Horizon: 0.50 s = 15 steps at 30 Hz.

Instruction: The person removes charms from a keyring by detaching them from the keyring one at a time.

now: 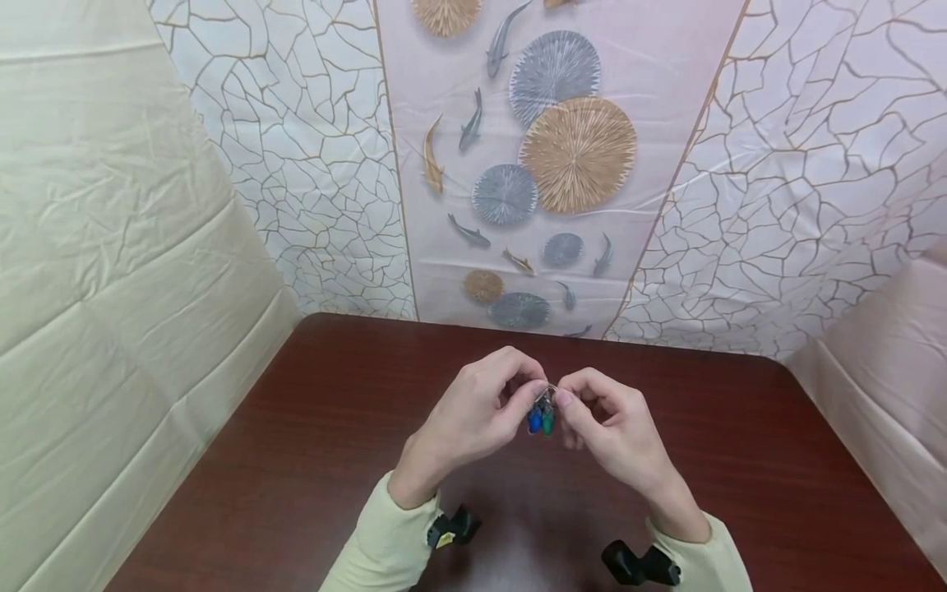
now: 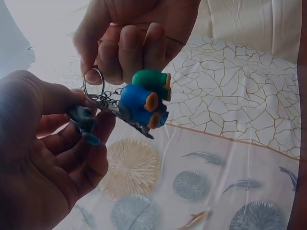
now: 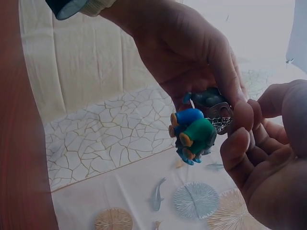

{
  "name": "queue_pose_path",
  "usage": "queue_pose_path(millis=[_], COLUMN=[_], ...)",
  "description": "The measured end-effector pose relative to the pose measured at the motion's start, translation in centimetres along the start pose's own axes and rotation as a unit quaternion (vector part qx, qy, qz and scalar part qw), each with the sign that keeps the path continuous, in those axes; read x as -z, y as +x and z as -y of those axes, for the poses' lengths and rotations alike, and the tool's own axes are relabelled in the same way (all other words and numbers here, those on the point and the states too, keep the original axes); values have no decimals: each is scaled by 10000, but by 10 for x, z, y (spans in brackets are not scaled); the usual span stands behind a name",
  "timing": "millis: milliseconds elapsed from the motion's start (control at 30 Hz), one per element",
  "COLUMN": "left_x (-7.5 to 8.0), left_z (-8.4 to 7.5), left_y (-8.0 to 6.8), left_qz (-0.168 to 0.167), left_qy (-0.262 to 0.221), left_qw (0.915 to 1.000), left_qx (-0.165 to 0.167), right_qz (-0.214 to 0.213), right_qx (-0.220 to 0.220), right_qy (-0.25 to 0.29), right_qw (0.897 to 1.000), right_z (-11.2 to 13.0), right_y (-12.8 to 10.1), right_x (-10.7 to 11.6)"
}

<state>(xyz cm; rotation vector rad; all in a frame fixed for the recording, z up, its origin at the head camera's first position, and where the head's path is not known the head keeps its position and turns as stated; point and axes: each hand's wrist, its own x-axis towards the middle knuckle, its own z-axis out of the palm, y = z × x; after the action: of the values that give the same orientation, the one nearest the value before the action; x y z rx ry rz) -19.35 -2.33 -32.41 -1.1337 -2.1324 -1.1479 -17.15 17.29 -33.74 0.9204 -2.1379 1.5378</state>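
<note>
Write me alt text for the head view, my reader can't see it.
A person's left hand and right hand pinch a metal ring with a blue charm and a green charm, above a reddish-brown table. Behind is fish-patterned cloth.

Head view: ring (image 1: 552, 386) partly behind fingertips (image 1: 565, 398), chain links (image 1: 547, 398) perhaps too small for counting

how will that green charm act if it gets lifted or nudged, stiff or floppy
The green charm will probably dangle and swing, since thin chain links it to the metal ring. Its rounded body looks stiff, like moulded plastic or rubber. It may well knock the blue charm, which hangs close beside it.
</note>
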Motion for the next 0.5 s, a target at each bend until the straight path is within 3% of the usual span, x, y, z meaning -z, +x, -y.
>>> queue_pose_path(millis=[233,500], left_x=[0,0], left_z=[0,-2], left_y=[-1,-1], left_qz=[-134,-98], left_qy=[64,-87], left_qw=[9996,9999], left_qx=[246,16], right_qz=[-176,-67], right_qx=[153,2], right_qy=[-189,64], right_qw=[9995,10000], right_z=[-3,-3], right_y=[1,1], right_x=[-3,-6])
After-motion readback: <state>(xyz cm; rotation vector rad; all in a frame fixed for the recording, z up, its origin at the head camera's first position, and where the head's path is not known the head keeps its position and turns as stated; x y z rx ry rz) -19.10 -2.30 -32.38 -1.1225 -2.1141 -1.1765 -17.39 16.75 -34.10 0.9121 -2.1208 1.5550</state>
